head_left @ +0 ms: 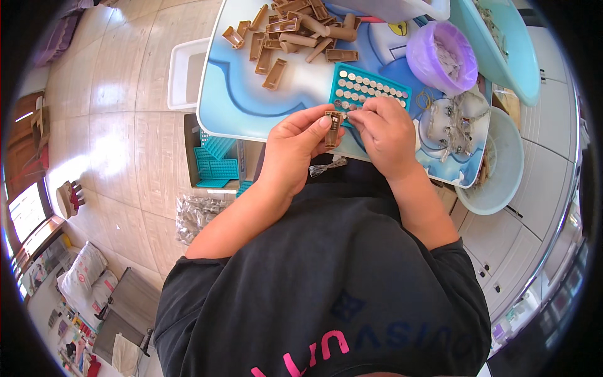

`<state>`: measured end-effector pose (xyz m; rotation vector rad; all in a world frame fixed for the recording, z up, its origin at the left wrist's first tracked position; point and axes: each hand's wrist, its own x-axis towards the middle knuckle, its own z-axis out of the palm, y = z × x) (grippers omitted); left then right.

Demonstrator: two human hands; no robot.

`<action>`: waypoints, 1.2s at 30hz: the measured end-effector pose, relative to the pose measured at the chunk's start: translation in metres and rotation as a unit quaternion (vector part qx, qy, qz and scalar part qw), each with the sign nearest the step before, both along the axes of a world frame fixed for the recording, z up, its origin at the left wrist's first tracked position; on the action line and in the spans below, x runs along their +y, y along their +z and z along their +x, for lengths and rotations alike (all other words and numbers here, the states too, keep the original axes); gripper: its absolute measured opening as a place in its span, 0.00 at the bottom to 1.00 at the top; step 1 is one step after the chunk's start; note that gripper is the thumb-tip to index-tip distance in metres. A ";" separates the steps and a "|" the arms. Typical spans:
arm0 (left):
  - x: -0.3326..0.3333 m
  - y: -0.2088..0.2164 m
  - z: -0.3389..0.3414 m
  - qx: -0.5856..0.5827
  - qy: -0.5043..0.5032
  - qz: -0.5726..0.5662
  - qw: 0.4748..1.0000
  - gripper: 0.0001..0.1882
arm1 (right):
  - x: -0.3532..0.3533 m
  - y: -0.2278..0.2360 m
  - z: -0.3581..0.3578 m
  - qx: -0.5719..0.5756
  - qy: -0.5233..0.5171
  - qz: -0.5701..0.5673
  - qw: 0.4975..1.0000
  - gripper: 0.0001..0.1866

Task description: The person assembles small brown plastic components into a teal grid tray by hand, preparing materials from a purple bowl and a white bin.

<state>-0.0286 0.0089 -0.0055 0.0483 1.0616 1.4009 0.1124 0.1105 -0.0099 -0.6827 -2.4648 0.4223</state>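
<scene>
My left hand [290, 139] pinches a small brown plastic casing [333, 133] upright between thumb and fingers, its hollow side facing me. Some dark and metallic parts show inside the casing. Close beside it, my right hand [387, 133] has thumb and forefinger pressed together at the casing's right edge; what they hold, if anything, is too small to name. Just beyond both hands lies a teal tray [338, 69] with rows of round silver discs [359, 79]. My right hand covers part of the tray's near side.
On the blue-and-white table [251, 119], many brown casings [274, 74] are heaped at the far left. A purple lined basket [419, 53], a clear bag of small metal parts [449, 125] and pale green basins [502, 166] stand right. A box of teal trays [217, 168] sits lower left.
</scene>
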 end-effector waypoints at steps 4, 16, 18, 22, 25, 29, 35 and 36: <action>0.000 -0.001 0.000 -0.010 0.002 0.005 1.000 0.14 | -0.007 0.008 -0.005 0.098 -0.022 -0.060 0.993 0.08; 0.000 -0.005 0.001 -0.006 -0.007 0.016 1.000 0.14 | -0.011 0.003 -0.014 0.144 -0.008 -0.100 0.984 0.08; 0.000 -0.004 0.002 -0.001 -0.005 0.011 1.000 0.14 | -0.012 0.003 -0.013 0.144 -0.002 -0.104 0.984 0.08; -0.001 -0.005 0.001 -0.003 -0.010 0.007 1.000 0.14 | -0.015 0.001 -0.013 0.119 0.013 -0.073 0.990 0.08; 0.001 -0.001 0.001 0.007 -0.011 -0.013 1.000 0.13 | -0.014 -0.002 -0.009 0.109 0.031 -0.051 0.992 0.08; 0.002 0.001 0.001 0.008 -0.005 -0.027 1.000 0.14 | 0.001 -0.002 0.001 0.122 -0.041 -0.030 0.991 0.12; 0.003 0.000 0.002 0.015 -0.007 -0.014 1.000 0.15 | 0.004 -0.005 0.002 0.053 -0.040 -0.021 0.998 0.12; 0.003 0.000 0.002 0.017 -0.006 -0.013 1.000 0.15 | 0.004 -0.005 0.001 0.054 -0.039 -0.021 0.998 0.12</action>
